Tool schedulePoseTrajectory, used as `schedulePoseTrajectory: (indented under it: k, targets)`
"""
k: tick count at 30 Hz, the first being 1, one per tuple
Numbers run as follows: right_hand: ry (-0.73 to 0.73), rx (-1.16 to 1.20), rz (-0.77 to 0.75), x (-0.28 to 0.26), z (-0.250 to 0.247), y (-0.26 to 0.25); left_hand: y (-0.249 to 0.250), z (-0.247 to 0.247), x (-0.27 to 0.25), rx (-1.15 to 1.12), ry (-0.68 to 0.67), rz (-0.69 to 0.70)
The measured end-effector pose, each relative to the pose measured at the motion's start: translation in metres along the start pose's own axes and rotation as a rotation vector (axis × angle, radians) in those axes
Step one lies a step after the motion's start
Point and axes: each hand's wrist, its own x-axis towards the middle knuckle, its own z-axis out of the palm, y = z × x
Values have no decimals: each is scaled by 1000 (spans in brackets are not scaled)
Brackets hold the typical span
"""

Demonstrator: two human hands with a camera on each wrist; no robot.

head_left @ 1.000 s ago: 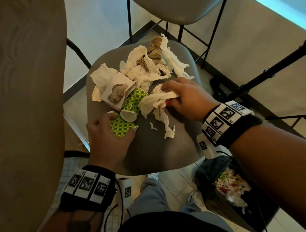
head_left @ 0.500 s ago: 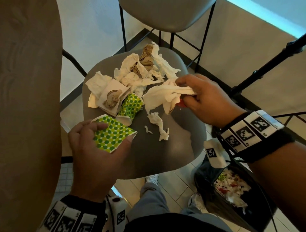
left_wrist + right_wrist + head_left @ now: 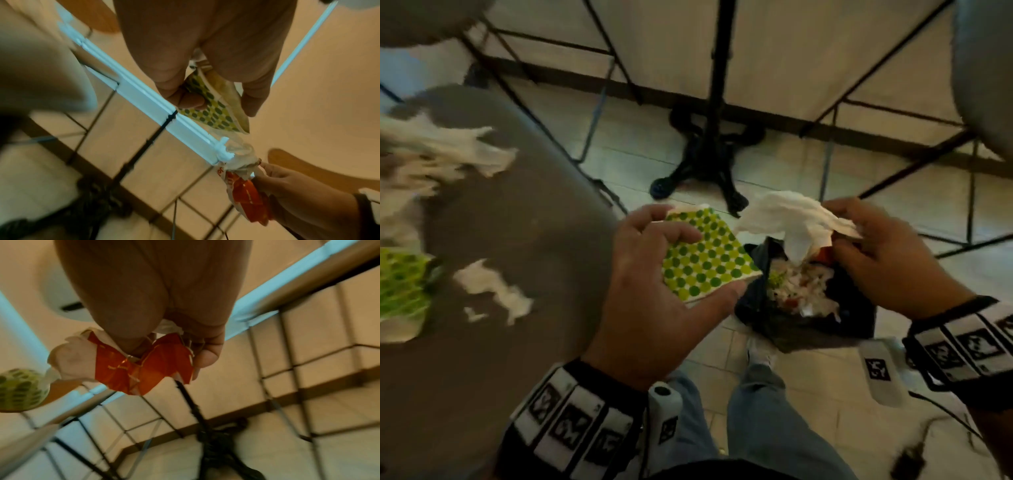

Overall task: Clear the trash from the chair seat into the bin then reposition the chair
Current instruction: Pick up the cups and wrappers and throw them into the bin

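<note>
A tiled floor [image 3: 626, 144] is seen below, with black table legs [image 3: 709, 164] on it. A black bin [image 3: 804, 322] stands on the floor, just beside the chair seat [image 3: 517, 240], on its right side. The bin is under both hands. The right hand [image 3: 887, 257] is right above the bin's mouth, so it is the nearer one. White tissue [image 3: 791, 219] and a red wrapper [image 3: 144, 368] are pinched in its curled fingers. The left hand [image 3: 650, 291] is above the bin's left edge. One flat cup with green dots [image 3: 705, 260] is gripped in it, thumb below and fingers on top. The cup's long side points down toward the bin. It is judged that both loads only need to be let go.

On the seat, one more green cup [image 3: 400, 291] is left. About three white tissue bits can be counted, but the picture is blurred there.
</note>
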Motion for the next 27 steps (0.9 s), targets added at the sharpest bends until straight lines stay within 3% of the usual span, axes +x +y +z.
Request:
schedulePoseTrajectory:
  k: [6,9,12,18,21,24,27]
  targets:
    - [-52,45,445,-36,44,216,-54,193,44,44,-454,-111]
    - [-143,157,588,-38,81,293,-95,275,48,179,-650,-193]
    - [-204,253,723,-30,114,348,-126,331,43,290,-746,-278]
    - [-199,360,1005,-2,143,405,-154,400,43,300,-751,-448]
    - [-52,712,1206,12,151,412,-162,414,43,245,-775,-531]
    - [57,1041,1307,15,157,412,-169,412,42,260,-814,-545]
    - [81,1108,1318,13,165,413,-171,397,38,222,-808,-598]
